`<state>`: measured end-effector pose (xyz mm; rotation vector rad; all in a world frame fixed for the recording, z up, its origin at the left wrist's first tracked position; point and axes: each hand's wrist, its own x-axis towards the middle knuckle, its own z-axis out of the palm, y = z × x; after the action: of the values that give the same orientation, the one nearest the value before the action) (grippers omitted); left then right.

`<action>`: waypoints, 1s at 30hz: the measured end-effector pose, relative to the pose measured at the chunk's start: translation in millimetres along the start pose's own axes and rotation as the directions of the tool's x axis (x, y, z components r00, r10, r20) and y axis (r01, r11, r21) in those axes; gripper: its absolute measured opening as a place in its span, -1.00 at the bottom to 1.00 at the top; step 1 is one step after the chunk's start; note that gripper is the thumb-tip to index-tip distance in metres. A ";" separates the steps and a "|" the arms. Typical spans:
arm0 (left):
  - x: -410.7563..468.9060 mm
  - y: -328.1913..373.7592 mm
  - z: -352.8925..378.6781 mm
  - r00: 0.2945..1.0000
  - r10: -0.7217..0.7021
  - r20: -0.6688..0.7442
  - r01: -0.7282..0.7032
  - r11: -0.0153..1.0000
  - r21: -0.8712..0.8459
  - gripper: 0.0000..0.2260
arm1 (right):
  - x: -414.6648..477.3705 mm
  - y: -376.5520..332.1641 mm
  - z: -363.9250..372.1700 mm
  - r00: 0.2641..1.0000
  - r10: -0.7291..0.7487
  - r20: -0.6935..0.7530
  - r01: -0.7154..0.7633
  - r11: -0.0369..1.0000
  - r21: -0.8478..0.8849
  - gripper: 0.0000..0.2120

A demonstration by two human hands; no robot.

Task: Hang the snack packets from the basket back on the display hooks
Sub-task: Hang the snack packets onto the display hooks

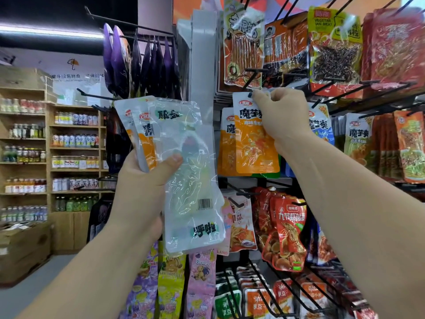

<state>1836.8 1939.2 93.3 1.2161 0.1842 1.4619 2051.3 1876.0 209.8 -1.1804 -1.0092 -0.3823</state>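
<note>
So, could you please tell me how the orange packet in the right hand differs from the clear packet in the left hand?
The orange packet is opaque, white-topped with an orange body; the clear packet is see-through with green labels. The right hand pinches the orange packet alone by its top edge, up by a hook; the left hand grips the clear packet mid-body, stacked over other packets. Both are upright.
</note>
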 end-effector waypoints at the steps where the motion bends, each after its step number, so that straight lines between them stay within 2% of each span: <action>1: 0.0 0.5 -0.1 1.000 0.005 -0.002 -0.005 1.000 0.002 -0.70 | 1.5 2.6 1.5 1.000 -0.007 -0.004 0.007 1.000 -0.018 -0.50; 4: -0.6 1.2 -0.2 1.000 0.014 -0.008 -0.014 1.000 0.008 -0.67 | 5.1 11.2 8.4 1.000 -0.014 -0.014 0.013 0.998 -0.060 -0.48; 8: -2.1 -0.2 -0.3 1.000 0.008 -0.005 -0.008 1.000 0.014 -0.68 | 4.4 20.1 16.3 0.999 -0.027 -0.021 0.021 0.971 -0.237 -0.48; 13: -5.3 -1.8 -2.9 1.000 -0.009 0.004 0.008 1.000 0.020 -0.69 | 4.0 30.4 21.7 1.000 -0.025 0.007 0.025 0.930 -0.368 -0.48; 18: -6.3 -1.7 -5.5 1.000 -0.010 0.002 0.010 1.000 0.017 -0.68 | 7.6 35.7 26.7 1.000 0.004 -0.012 -0.008 0.915 -0.403 -0.52; 22: -9.9 0.6 -7.5 0.999 -0.040 0.018 0.040 0.999 0.001 -0.69 | 4.3 34.0 23.0 1.000 -0.015 -0.016 0.006 0.896 -0.444 -0.63; 26: -19.4 5.0 -14.1 0.995 -0.072 0.062 0.073 0.997 -0.018 -0.74 | -19.1 30.7 13.7 0.998 0.004 -0.069 -0.029 0.929 -0.368 -0.65; 30: -39.6 1.7 -26.3 0.986 -0.126 0.111 0.133 0.989 -0.061 -0.64 | -78.3 16.0 -0.9 0.991 -0.046 -0.126 0.018 0.977 -0.212 -0.73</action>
<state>1808.1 1920.0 60.6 1.2012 0.1368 1.2775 2021.6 1862.5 136.9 -1.3124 -0.8908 -0.5961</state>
